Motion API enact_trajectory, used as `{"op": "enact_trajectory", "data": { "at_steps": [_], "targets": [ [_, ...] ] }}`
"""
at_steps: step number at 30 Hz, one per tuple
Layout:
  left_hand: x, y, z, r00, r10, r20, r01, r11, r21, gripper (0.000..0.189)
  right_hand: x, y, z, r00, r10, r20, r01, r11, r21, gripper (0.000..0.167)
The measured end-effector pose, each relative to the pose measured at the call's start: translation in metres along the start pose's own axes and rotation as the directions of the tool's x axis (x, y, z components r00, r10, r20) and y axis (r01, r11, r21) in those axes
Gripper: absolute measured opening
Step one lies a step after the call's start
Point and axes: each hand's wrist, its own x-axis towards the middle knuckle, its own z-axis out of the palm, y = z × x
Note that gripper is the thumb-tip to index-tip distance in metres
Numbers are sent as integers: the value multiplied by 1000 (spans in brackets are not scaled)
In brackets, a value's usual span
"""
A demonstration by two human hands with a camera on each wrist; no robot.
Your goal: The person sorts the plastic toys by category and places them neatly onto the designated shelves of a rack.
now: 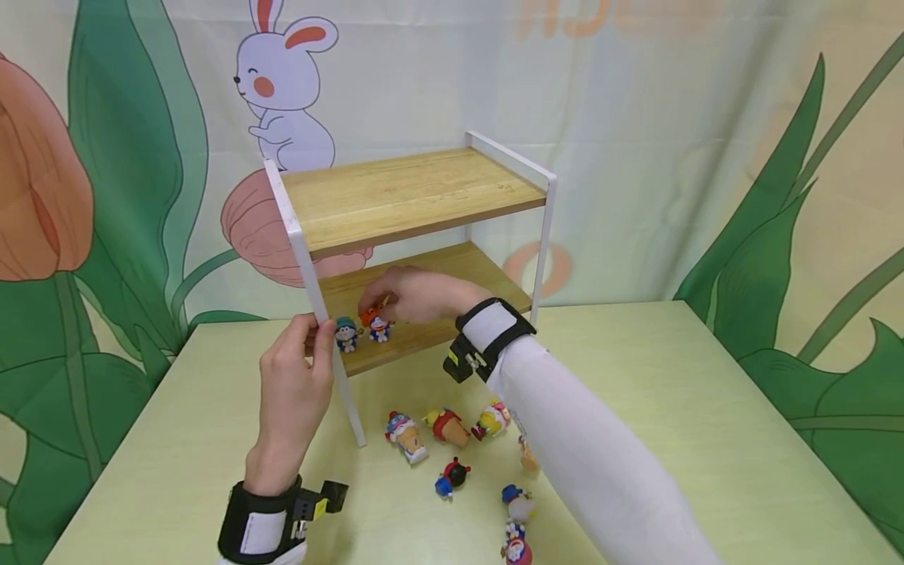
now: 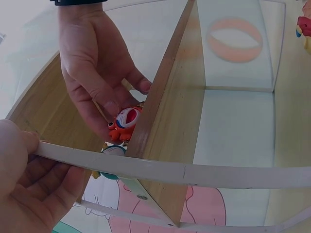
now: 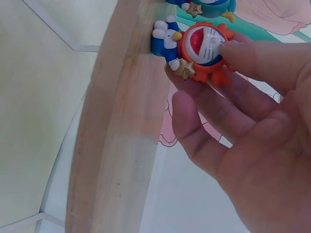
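Note:
On the lower board of a two-tier rack, a small cartoon figurine with an orange crab-like hood stands near the left end. My right hand pinches it by the head between thumb and fingers, its base right at the board. Beside it stands another figurine with a teal hood. My left hand grips the rack's white front left post with thumb and fingers, at about the height of the lower board.
Several figurines lie on the table in front of the rack, among them an ice-cream-cone one, a red-and-tan one and a black-and-red-headed one. My right forearm partly covers another figurine. A printed curtain hangs behind.

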Motion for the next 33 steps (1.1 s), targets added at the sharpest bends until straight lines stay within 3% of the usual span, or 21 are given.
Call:
{"op": "enact_trajectory", "data": {
  "at_steps": [12, 22, 28, 33],
  "targets": [
    [0, 0, 0, 1000, 1, 1, -1, 1000, 1, 14, -3, 6, 5, 998, -38, -51, 40, 998, 40, 35],
    [0, 1, 0, 1000, -10, 5, 10, 1000, -8, 15, -17, 4, 5, 990, -31, -135, 41, 997, 71, 43],
    [-1, 1, 0, 1000, -11, 2, 11, 1000, 7, 15, -33, 7, 3, 966, -124, -228, 138, 989, 47, 42],
    [-1, 2, 0, 1000, -19, 1, 19, 1000, 17, 15, -51, 12, 2, 938, -129, -322, 139, 990, 6, 38]
  ]
}}
